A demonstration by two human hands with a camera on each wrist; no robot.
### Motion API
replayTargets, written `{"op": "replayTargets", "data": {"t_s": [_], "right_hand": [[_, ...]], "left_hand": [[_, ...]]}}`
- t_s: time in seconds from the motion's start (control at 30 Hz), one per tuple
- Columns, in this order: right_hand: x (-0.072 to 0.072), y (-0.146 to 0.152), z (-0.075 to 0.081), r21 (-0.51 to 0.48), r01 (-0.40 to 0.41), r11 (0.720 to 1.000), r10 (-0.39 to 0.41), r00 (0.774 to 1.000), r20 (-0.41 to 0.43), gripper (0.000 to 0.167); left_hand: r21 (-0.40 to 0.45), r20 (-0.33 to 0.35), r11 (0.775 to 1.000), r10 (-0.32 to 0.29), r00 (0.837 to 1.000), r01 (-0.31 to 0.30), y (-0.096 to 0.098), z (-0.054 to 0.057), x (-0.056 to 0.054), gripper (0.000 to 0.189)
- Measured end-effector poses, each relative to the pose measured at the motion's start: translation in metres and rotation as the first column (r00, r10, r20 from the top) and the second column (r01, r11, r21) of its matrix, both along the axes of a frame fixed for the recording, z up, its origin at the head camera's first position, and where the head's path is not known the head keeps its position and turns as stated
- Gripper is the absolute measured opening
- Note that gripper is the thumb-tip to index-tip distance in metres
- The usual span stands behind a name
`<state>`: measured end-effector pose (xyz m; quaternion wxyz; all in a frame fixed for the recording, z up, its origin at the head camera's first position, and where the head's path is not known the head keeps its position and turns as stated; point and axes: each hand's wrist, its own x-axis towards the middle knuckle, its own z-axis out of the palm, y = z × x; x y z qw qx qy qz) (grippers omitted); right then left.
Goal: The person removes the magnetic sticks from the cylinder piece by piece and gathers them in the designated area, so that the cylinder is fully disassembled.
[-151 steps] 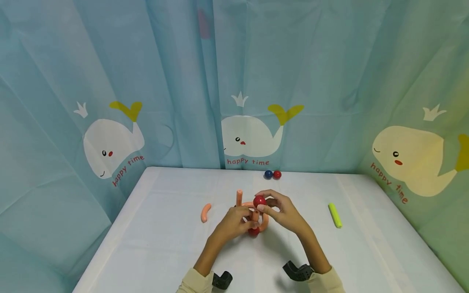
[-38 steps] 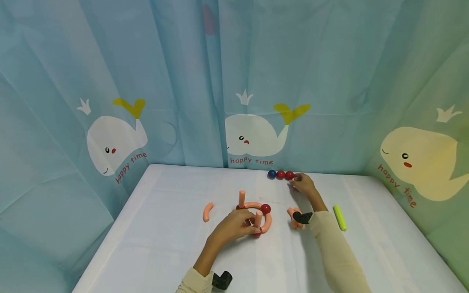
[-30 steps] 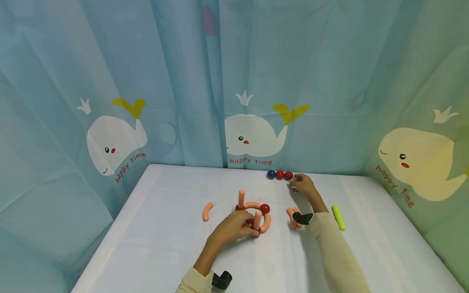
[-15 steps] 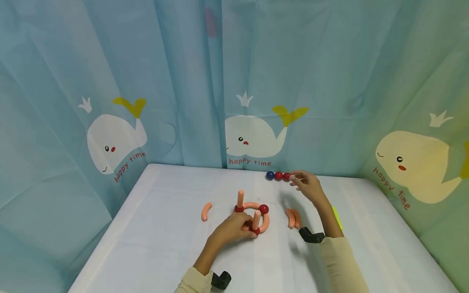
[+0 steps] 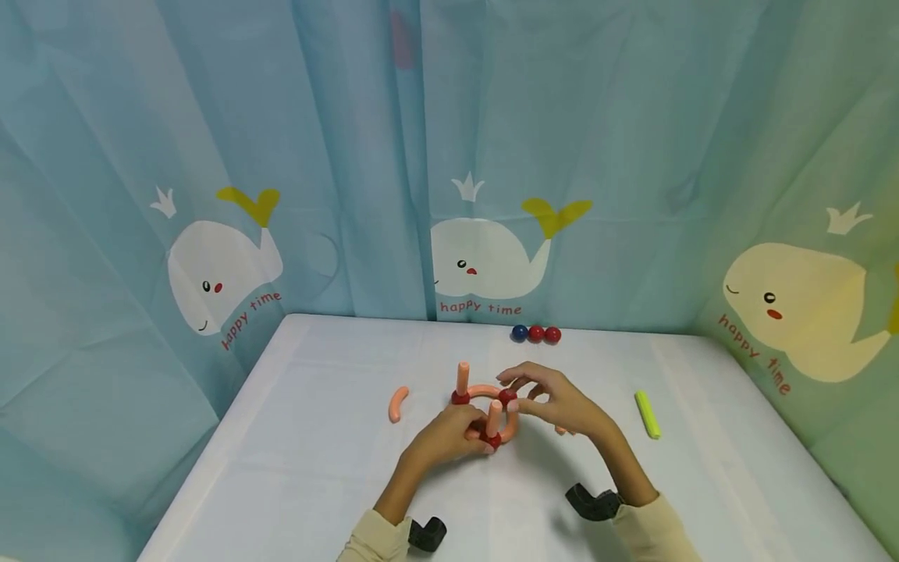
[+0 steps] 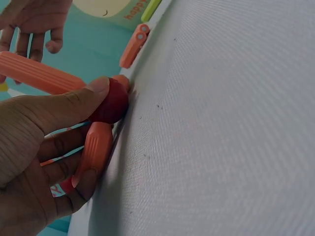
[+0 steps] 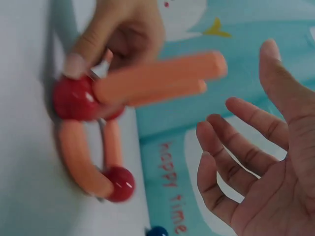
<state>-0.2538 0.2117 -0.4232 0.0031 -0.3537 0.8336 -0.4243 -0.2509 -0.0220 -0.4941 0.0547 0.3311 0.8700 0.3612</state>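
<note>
- Ring (image 5: 483, 389): flat on the table (image 5: 302, 468).
- Left grip (image 5: 446, 432): pinches the ring's near red ball (image 5: 496, 441), probably to steady it.
- Right grip (image 5: 555, 398): spread, empty, at the ring's right; contact hard to judge.

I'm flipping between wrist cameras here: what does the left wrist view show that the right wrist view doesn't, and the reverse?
Only the left wrist view: the green stick, cut off by the top edge, and the pair of loose orange pieces.

Only the right wrist view: the blue ball, cut off by the bottom edge.

Both: the left hand with its thumb on a red ball, the orange stick standing from that ball, and the open right hand.
</note>
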Motion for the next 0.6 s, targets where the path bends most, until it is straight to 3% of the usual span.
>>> {"op": "replayTargets", "data": {"t_s": [0.23,0.43,0.6], "right_hand": [[0.008,-0.016,-0.016,-0.033,-0.047,0.998,0.047,0.999,0.002,0.029],[0.013,-0.016,-0.025,-0.049,-0.008,0.999,0.009,1.0,0.023,0.018],[0.021,-0.016,-0.025,-0.053,0.025,0.998,-0.022,0.998,0.055,0.02]], "left_hand": [[-0.003,-0.008,1.0,-0.002,1.0,0.002,0.001,0.002,0.0,0.017],[0.0,-0.003,1.0,-0.01,1.0,0.01,0.001,0.002,0.001,0.015],[0.014,0.019,1.0,0.009,1.0,-0.009,0.002,0.001,0.001,0.015]]}}
